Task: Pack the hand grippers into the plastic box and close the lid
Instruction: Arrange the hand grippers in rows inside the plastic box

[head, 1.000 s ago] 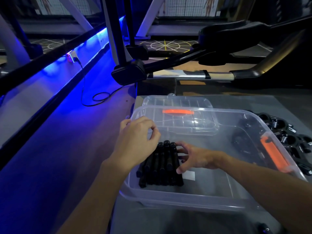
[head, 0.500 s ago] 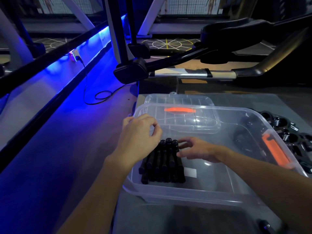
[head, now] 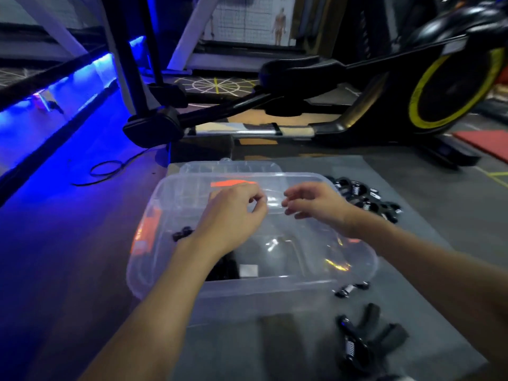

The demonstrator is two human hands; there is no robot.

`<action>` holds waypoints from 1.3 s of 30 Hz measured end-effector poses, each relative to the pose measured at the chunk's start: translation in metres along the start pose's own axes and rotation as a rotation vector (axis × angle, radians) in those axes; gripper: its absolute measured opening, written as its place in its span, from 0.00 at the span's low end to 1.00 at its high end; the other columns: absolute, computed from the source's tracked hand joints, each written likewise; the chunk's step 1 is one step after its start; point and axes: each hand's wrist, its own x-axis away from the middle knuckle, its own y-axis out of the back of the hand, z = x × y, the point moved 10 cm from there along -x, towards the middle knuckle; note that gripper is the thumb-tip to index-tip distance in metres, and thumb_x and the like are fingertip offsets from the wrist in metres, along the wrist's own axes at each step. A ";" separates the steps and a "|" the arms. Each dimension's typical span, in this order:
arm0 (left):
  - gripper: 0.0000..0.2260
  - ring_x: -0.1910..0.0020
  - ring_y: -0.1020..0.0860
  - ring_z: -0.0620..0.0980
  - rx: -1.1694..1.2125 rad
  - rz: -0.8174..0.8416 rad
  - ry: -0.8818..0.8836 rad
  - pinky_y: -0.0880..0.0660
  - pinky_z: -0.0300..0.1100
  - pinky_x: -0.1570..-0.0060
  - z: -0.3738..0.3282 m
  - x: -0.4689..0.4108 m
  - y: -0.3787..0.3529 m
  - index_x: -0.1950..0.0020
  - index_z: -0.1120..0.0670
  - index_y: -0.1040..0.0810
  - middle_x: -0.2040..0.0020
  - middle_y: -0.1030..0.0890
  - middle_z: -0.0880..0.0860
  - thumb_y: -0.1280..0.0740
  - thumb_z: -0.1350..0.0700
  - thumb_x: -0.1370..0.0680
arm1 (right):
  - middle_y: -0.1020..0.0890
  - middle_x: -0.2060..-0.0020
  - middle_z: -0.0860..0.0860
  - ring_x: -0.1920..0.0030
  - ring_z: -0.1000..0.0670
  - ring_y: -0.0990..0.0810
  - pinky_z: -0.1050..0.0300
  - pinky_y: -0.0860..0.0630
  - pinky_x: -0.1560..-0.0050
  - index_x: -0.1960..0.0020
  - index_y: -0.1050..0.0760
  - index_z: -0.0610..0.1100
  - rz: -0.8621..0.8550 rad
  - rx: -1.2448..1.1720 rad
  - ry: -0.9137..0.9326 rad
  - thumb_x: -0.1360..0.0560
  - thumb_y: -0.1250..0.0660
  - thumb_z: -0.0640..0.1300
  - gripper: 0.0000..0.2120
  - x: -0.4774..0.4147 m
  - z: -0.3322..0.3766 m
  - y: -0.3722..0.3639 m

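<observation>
We see both hands raised over the clear plastic box, which sits mid-frame on a grey mat. Left hand at about 11 o'clock over the box, fingers loosely curled, thumb close to index, holding nothing we can make out. Right hand at about 1 o'clock, fingers half open and drooping, empty too; frame is motion-blurred so fine contact is hard to call. Packed hand grippers lie inside the box at its 9 o'clock side, mostly hidden under the left forearm. The lid lies just behind the box at 12 o'clock, off, with an orange latch showing. Loose grippers piled on the mat at 2 o'clock outside the box; more loose grippers at 5 o'clock near the frame bottom. An exercise bike stands beyond the mat at 1 o'clock.
</observation>
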 end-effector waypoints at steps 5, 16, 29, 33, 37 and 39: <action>0.11 0.51 0.21 0.50 0.086 0.175 -0.165 0.25 0.51 0.47 -0.076 0.002 -0.067 0.53 0.50 0.19 0.54 0.18 0.46 0.40 0.48 0.26 | 0.18 0.59 0.41 0.63 0.49 0.19 0.56 0.23 0.56 0.54 0.23 0.41 -0.290 -0.090 0.023 0.26 0.32 0.30 0.07 0.069 -0.013 0.094; 0.13 0.41 0.29 0.50 -0.090 0.378 -0.417 0.32 0.47 0.37 -0.136 0.030 -0.175 0.49 0.52 0.18 0.44 0.22 0.47 0.39 0.47 0.25 | 0.19 0.56 0.47 0.57 0.50 0.22 0.56 0.23 0.53 0.49 0.22 0.44 -0.239 0.161 -0.419 0.28 0.27 0.37 0.09 0.182 -0.235 0.124; 0.16 0.37 0.35 0.44 -0.121 0.345 -0.421 0.39 0.38 0.38 -0.129 0.026 -0.184 0.46 0.48 0.19 0.41 0.26 0.41 0.42 0.44 0.24 | 0.23 0.61 0.56 0.62 0.57 0.25 0.75 0.32 0.65 0.37 0.22 0.45 -0.052 0.288 -0.422 0.32 0.23 0.38 0.25 0.189 -0.283 0.100; 0.17 0.36 0.35 0.45 -0.129 0.342 -0.435 0.39 0.39 0.38 -0.129 0.027 -0.184 0.45 0.48 0.19 0.41 0.26 0.41 0.43 0.44 0.24 | 0.20 0.54 0.52 0.55 0.53 0.22 0.74 0.30 0.59 0.41 0.20 0.45 -0.084 0.289 -0.439 0.36 0.20 0.41 0.24 0.191 -0.287 0.105; 0.12 0.37 0.35 0.46 -0.117 0.330 -0.437 0.37 0.41 0.39 -0.130 0.027 -0.183 0.46 0.49 0.19 0.41 0.25 0.42 0.39 0.48 0.22 | 0.20 0.61 0.50 0.62 0.52 0.23 0.64 0.26 0.61 0.53 0.22 0.44 -0.171 0.132 -0.444 0.38 0.20 0.33 0.18 0.193 -0.278 0.109; 0.09 0.38 0.35 0.46 -0.111 0.323 -0.445 0.36 0.41 0.39 -0.131 0.028 -0.182 0.46 0.50 0.19 0.42 0.26 0.41 0.37 0.50 0.21 | 0.20 0.62 0.48 0.64 0.52 0.23 0.59 0.24 0.61 0.55 0.23 0.42 -0.191 0.053 -0.434 0.39 0.21 0.30 0.18 0.195 -0.272 0.111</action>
